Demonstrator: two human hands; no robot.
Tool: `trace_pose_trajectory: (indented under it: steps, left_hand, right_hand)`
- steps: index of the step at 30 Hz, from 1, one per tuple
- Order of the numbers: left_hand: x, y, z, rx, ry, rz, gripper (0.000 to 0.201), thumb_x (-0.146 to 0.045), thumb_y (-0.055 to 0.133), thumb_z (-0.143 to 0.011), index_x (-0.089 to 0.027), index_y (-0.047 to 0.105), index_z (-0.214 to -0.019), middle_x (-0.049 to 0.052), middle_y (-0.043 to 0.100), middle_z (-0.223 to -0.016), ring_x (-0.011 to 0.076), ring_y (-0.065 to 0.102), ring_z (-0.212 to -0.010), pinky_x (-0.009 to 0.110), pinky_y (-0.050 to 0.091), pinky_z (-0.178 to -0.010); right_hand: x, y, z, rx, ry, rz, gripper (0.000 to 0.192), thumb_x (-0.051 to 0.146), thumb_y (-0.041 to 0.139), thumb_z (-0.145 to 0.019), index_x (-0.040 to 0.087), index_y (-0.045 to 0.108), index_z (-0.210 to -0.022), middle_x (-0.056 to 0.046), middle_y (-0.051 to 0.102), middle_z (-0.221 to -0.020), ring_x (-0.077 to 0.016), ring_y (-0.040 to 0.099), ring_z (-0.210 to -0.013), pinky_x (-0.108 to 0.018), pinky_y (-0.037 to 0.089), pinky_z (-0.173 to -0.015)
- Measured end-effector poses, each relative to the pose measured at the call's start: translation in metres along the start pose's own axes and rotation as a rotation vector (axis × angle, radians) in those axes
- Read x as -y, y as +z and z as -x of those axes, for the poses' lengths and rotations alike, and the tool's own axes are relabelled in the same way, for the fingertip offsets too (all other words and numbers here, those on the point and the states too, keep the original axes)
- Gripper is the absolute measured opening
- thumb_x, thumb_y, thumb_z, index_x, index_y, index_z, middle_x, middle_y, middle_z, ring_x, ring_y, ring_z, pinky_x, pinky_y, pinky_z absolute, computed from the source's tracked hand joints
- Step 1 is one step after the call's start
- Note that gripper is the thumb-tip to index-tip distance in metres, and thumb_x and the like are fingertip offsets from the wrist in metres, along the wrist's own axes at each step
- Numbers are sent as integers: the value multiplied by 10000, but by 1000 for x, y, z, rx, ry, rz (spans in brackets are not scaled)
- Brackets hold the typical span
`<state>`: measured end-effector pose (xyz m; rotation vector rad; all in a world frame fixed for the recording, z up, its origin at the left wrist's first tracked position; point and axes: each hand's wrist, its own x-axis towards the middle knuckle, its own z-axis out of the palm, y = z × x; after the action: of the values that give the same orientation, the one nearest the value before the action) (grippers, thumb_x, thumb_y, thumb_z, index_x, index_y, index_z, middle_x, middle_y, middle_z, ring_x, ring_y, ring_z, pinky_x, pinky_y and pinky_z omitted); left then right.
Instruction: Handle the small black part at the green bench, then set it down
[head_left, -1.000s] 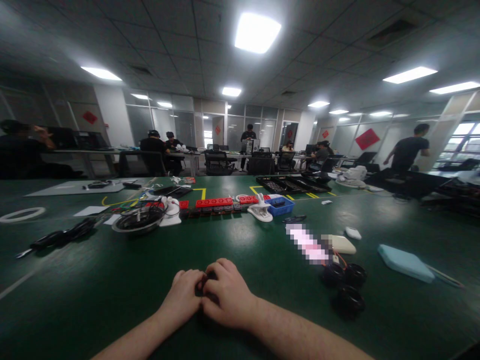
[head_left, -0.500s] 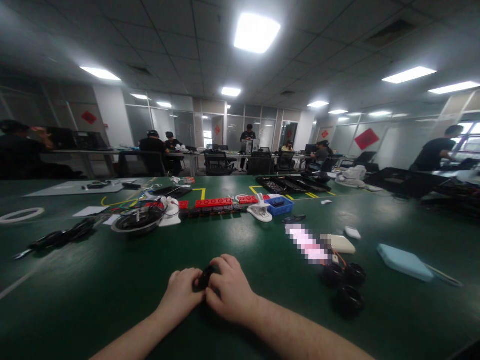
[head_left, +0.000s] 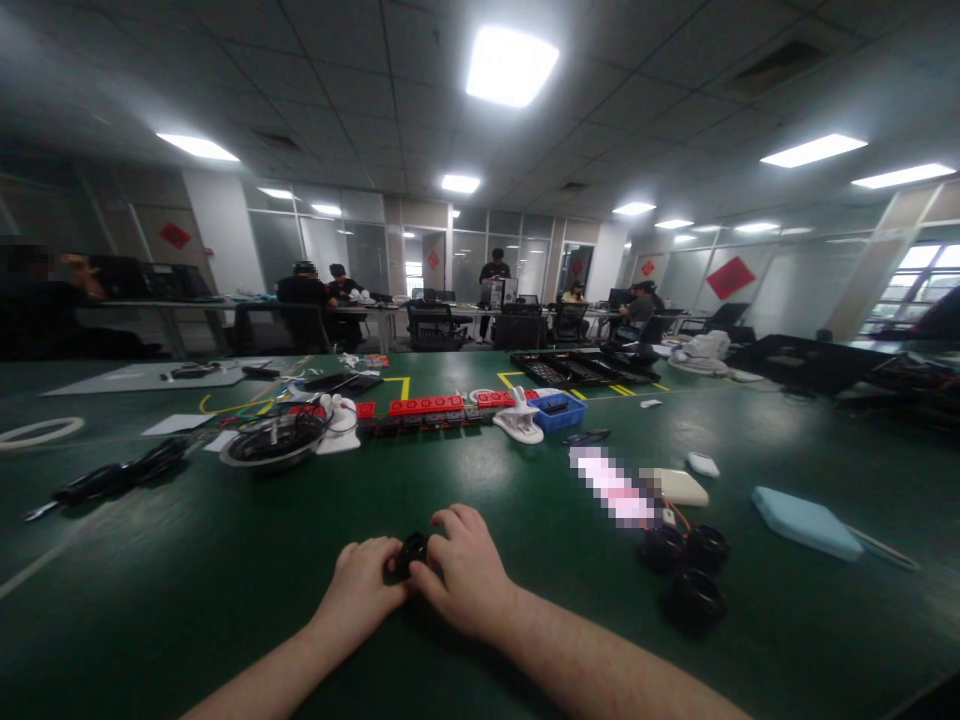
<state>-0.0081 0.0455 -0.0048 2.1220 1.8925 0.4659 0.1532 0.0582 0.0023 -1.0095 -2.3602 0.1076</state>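
Both my hands rest close together on the green table (head_left: 187,590) near its front edge. My left hand (head_left: 364,585) and my right hand (head_left: 465,575) pinch a small black part (head_left: 411,550) between their fingertips; only its top shows above the fingers. To the right lie three black wheels (head_left: 690,575) with thin wires running to a small board, apart from my hands.
A metal bowl of cables (head_left: 274,442), a row of red blocks (head_left: 427,405), a blue bin (head_left: 559,410), a white clamp (head_left: 519,420), a light blue case (head_left: 806,522) and black cables (head_left: 112,478) lie on the table. Several people work at desks behind.
My hands have parted slightly, and the black part now shows more between my fingertips. A person at the far right has walked out of view.
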Motion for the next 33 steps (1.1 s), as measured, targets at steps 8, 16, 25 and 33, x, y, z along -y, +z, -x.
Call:
trace_pose_trajectory:
  steps: [8,16,25,33]
  left_hand:
    - [1,1,-1,13,18,-15,220,-417,529,-665,-200,506,-633,-22,553,-685,168,515,-686,272,329,-665]
    - [-5,-2,2,44,25,-5,186,-388,532,-669,-202,539,-667,-11,576,-723,174,521,-719,291,338,-717]
    - [-7,-2,4,94,54,36,173,-350,533,-666,-206,578,-751,2,593,-788,183,528,-771,305,350,-762]
    - [-5,0,4,123,103,47,152,-331,533,-656,-195,560,-717,1,567,-769,178,519,-766,274,365,-716]
  right_hand:
    - [-3,2,-1,30,44,63,288,408,500,-813,134,586,-841,-97,504,-998,-233,391,-977,-384,323,-859]
    - [-2,0,0,48,48,41,295,426,503,-811,139,568,-833,-89,498,-974,-224,401,-950,-376,343,-826]
    - [0,0,-1,82,33,20,300,440,524,-792,145,565,-826,-80,493,-965,-217,407,-939,-371,344,-826]
    - [0,2,0,82,7,3,308,456,553,-763,150,563,-799,-71,497,-966,-213,409,-939,-362,345,-824]
